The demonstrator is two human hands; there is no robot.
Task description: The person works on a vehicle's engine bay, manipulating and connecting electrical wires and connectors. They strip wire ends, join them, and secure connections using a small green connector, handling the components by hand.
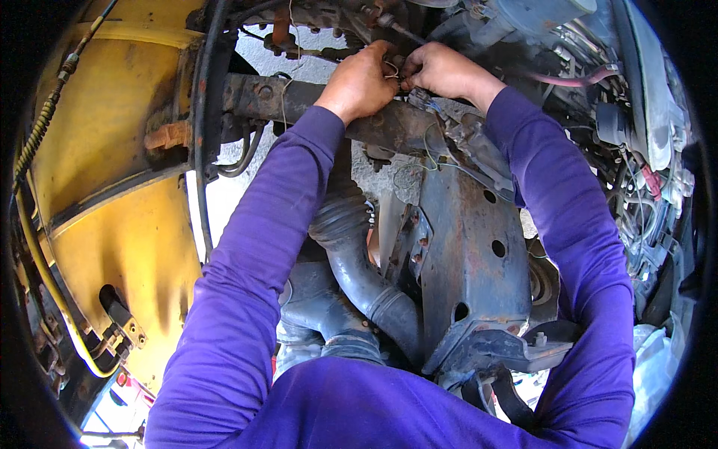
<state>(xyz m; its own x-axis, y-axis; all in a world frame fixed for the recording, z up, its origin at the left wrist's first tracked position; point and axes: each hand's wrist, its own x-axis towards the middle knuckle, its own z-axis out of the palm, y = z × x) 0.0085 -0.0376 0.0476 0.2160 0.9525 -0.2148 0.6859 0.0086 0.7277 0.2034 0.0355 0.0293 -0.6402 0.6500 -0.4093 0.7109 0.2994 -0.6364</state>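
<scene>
Our left hand [363, 82] and right hand [449, 73] nearly meet at the upper edge of the dark steel crossbeam [293, 100], a thin pale wire [392, 66] looping in between. We curl both sets of fingers inward, tips partly hidden, so we cannot tell how far they close or whether they grip it. Our purple sleeves [258, 224] stretch forward, converging.

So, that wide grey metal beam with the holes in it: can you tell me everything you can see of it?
The wide grey metal beam runs down the picture right of centre, below the left hand and right hand; neither touches it. It looks like painted steel, scuffed, with rust-brown patches. Three dark holes show in its face. A bracket adjoins its lower end, and wiring lies across or in front of its upper end.
</scene>
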